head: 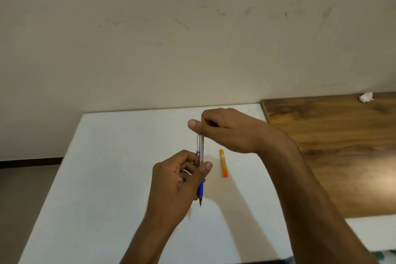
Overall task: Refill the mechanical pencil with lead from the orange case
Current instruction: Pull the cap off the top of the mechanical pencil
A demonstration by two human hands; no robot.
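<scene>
In the head view, the pencil (201, 157) is held upright at frame centre, tip down, above the white table (111, 156). Its lower barrel is pinched by the left hand (180, 180); its top end is pinched by the right hand (222, 129), thumb and fingers closed around the cap. The case (224, 163) lies on the table just right of the pencil, its long axis nearly parallel, nearer the right hand, below that wrist.
</scene>
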